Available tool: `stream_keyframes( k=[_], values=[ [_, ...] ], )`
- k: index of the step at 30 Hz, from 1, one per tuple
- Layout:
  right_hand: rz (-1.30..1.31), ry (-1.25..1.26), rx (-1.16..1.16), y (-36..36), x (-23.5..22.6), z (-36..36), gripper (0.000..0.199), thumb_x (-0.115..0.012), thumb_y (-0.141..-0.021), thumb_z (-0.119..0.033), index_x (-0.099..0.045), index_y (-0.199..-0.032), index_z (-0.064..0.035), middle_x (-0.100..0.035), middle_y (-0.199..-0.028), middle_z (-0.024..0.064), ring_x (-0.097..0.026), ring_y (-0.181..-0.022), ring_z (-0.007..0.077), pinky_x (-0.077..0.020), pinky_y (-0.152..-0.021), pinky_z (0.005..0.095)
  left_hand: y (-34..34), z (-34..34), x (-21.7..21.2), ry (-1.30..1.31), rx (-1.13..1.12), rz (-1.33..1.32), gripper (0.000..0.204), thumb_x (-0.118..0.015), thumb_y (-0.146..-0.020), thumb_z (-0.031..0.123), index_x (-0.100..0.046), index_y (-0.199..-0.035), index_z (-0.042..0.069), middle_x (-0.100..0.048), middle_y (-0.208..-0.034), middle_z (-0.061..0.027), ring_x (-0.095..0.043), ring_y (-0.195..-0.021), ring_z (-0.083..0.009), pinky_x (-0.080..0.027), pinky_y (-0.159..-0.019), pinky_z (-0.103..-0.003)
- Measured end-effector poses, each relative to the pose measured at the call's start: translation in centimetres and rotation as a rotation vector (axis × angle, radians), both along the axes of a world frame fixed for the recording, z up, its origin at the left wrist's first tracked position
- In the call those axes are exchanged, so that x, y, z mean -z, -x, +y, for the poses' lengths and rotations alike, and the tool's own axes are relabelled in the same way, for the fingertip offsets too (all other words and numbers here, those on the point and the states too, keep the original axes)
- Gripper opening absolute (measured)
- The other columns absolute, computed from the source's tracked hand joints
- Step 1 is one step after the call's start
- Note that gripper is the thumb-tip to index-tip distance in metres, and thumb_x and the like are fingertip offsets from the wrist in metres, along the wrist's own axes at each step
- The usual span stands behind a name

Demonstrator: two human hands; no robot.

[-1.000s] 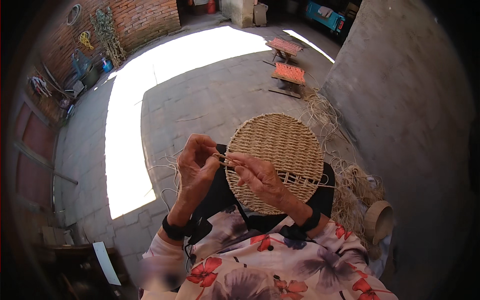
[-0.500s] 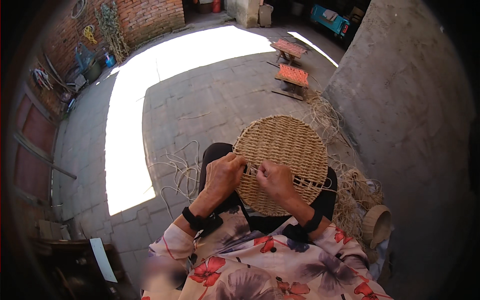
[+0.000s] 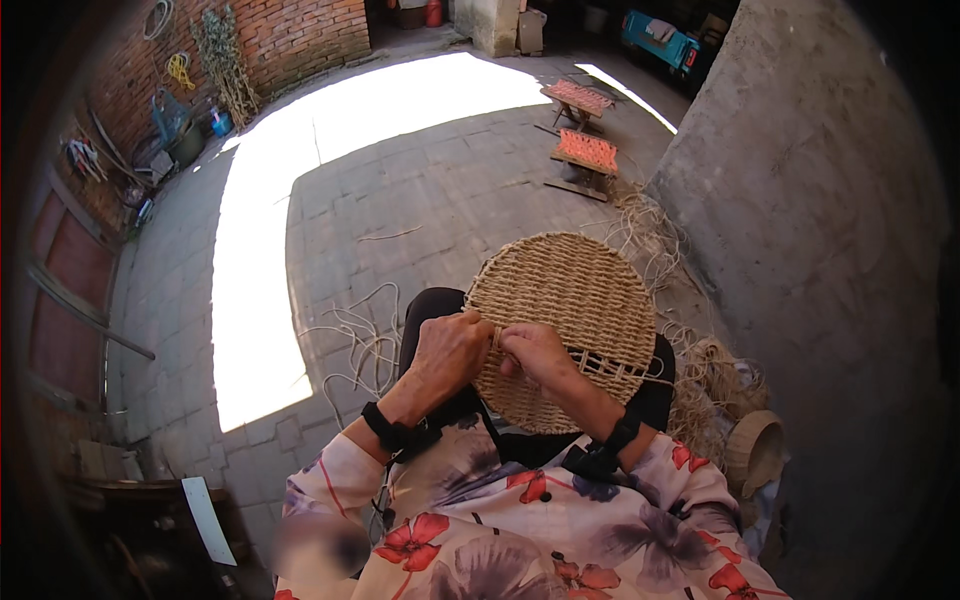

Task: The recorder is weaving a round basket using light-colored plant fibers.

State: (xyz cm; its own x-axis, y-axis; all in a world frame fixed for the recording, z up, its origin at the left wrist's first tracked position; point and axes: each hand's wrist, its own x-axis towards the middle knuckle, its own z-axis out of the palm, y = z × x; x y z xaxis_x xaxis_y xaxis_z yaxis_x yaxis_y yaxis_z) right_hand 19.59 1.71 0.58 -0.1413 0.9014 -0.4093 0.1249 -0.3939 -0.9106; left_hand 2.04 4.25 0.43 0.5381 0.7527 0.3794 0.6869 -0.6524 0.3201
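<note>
A round woven mat of tan straw cord (image 3: 565, 285) lies across my lap, on dark trousers. Its upper part is closely woven; a band of open gaps with bare strands (image 3: 610, 366) crosses it below the middle. My left hand (image 3: 453, 346) is closed at the mat's left edge, fingers curled on the rim. Just beside it my right hand (image 3: 535, 352) pinches over the left end of the gap band. What its fingertips hold is hidden, though a strand of cord seems to run between the hands.
Loose cord (image 3: 365, 340) trails on the paving left of my knee. To my right lie a heap of cord (image 3: 705, 385) and a tan woven bowl shape (image 3: 753, 450), near a concrete wall (image 3: 810, 220). Ahead are two low folding stools with orange woven seats (image 3: 587, 150).
My right hand has shifted slightly left, closer to my left hand, and turned a little. My left hand stays at the mat's rim. The mat has barely moved.
</note>
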Motion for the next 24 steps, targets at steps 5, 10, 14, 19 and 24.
stream_keyframes(
  k=[5, 10, 14, 19, 24],
  values=[
    [-0.391, -0.573, 0.060, -2.4, -0.8, -1.6, 0.024, -0.064, -0.087, -0.018, -0.068, -0.105, -0.0029, -0.067, -0.078, 0.0109, -0.066, -0.069, 0.0231, -0.0522, -0.067, 0.0348, 1.0, 0.1, -0.3, -0.185, -0.239, -0.131, 0.010, -0.065, -0.074, 0.012, -0.056, -0.071, 0.009, -0.059, -0.068, -0.0080, -0.061, -0.060, -0.0303, -0.047, -0.052, -0.041],
    [-0.646, -0.706, 0.344, -12.7, -1.4, -3.3, 0.027, -0.064, -0.087, -0.009, -0.064, -0.113, -0.0022, -0.065, -0.093, 0.0109, -0.064, -0.076, 0.0217, -0.0523, -0.070, 0.0331, 6.5, 1.9, 0.8, -0.214, -0.527, -0.054, 0.017, -0.065, -0.069, 0.012, -0.056, -0.083, 0.009, -0.061, -0.073, -0.0087, -0.062, -0.067, -0.0312, -0.048, -0.059, -0.043],
    [-0.661, -0.584, 0.519, -17.9, -1.4, -6.1, 0.020, -0.060, -0.089, -0.004, -0.065, -0.108, -0.0013, -0.064, -0.093, 0.0080, -0.063, -0.078, 0.0173, -0.0515, -0.070, 0.0303, 6.9, 2.2, 1.6, 0.144, -0.692, -0.162, 0.022, -0.063, -0.071, 0.012, -0.059, -0.093, 0.010, -0.067, -0.085, -0.0077, -0.065, -0.083, -0.0292, -0.049, -0.072, -0.044],
    [-0.692, -0.685, 0.616, -21.6, 1.9, -8.5, 0.016, -0.058, -0.090, -0.003, -0.065, -0.104, 0.0006, -0.064, -0.092, 0.0052, -0.061, -0.079, 0.0127, -0.0503, -0.070, 0.0284, 6.4, 2.2, -0.8, -0.171, -0.212, 0.027, 0.020, -0.065, -0.076, 0.011, -0.065, -0.096, 0.010, -0.067, -0.083, -0.0070, -0.061, -0.089, -0.0241, -0.039, -0.091, -0.042],
    [-0.447, -0.550, 0.601, -21.0, 4.5, -8.8, 0.012, -0.059, -0.091, -0.004, -0.066, -0.100, -0.0009, -0.063, -0.084, -0.0001, -0.056, -0.075, 0.0067, -0.0463, -0.067, 0.0232, 3.4, 0.9, -2.9, -0.100, 0.010, 0.223, 0.019, -0.071, -0.085, 0.025, -0.066, -0.078, 0.009, -0.063, -0.073, -0.0050, -0.055, -0.074, -0.0226, -0.036, -0.086, -0.042]
  ],
)
